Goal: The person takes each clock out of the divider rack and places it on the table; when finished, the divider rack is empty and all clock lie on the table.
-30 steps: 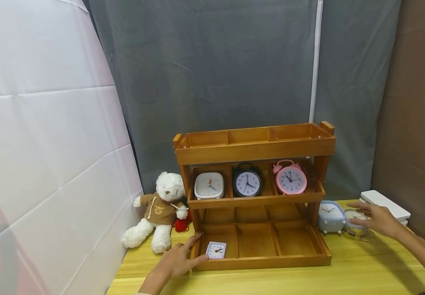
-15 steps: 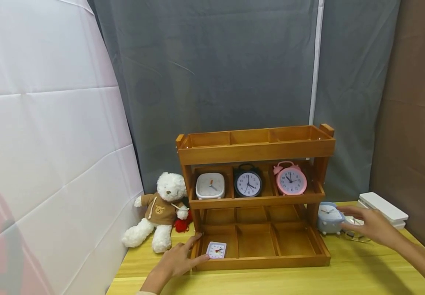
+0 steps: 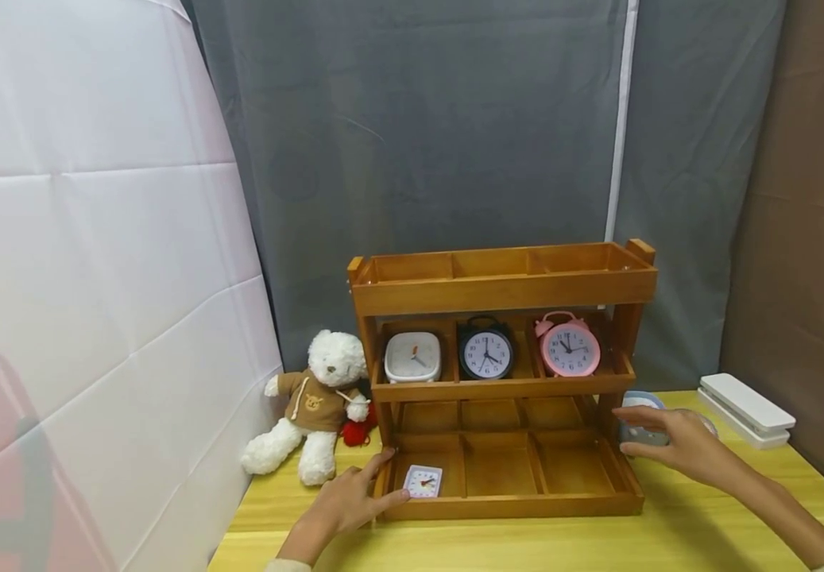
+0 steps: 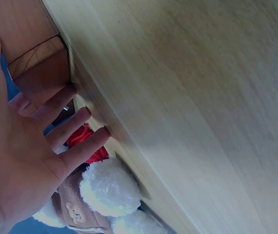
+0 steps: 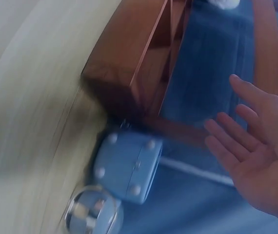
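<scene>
My left hand [image 3: 350,496] touches the front left corner of a three-tier wooden shelf [image 3: 512,508], its fingers extended. Close to its thumb, a small pale square clock [image 3: 423,481] lies in the lower left compartment. My right hand [image 3: 683,446] is held by the shelf's right side with nothing in it, fingers extended. In the head view it partly covers a light blue clock [image 3: 644,435] and a round clear-rimmed object [image 5: 93,212] beside it. A white square clock [image 3: 412,357], a black alarm clock [image 3: 486,354] and a pink twin-bell alarm clock [image 3: 570,349] stand on the middle tier.
Left of the shelf sits a white teddy bear [image 3: 315,403] in a brown hoodie, with something red [image 3: 357,431] beside it. White flat boxes [image 3: 748,405] lie at the right on the yellow wooden table [image 3: 526,548]. Curtains [image 3: 454,119] enclose the back and sides.
My right hand has moved left, from above the round object past the light blue clock to the shelf's right side. The left hand stays at the shelf corner. The view has shifted slightly.
</scene>
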A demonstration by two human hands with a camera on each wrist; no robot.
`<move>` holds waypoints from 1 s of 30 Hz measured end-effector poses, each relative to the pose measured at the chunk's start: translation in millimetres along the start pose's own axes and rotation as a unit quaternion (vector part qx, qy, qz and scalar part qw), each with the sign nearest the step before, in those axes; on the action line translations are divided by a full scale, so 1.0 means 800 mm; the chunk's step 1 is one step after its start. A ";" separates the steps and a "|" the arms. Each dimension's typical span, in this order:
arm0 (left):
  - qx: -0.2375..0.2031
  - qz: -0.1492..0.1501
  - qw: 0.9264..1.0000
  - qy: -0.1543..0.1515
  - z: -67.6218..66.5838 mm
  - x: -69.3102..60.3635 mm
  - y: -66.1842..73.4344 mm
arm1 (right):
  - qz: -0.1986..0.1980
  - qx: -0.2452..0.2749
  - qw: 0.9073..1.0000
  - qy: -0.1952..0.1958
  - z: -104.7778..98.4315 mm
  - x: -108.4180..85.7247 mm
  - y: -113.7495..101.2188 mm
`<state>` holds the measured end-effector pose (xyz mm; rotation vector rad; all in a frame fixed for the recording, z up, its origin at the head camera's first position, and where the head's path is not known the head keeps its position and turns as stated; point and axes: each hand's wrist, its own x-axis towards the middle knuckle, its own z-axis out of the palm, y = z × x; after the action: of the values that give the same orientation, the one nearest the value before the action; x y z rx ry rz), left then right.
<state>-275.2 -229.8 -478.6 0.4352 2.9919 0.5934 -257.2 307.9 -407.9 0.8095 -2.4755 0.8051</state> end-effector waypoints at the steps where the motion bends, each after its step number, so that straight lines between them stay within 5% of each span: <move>1: 0.000 0.000 1.000 0.000 -0.001 0.000 0.000 | -0.002 0.005 1.000 -0.004 0.004 0.003 -0.004; 12: 0.000 0.007 1.000 0.002 -0.004 -0.005 0.002 | -0.006 0.062 0.994 -0.089 0.059 0.041 -0.040; 30: 0.012 -0.001 1.000 -0.005 -0.005 -0.003 0.002 | 0.001 0.156 0.976 -0.151 0.169 0.101 -0.086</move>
<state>-272.8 -230.2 -474.3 0.4352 2.9925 0.5534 -300.5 144.5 -438.5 1.1113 -2.6465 1.1689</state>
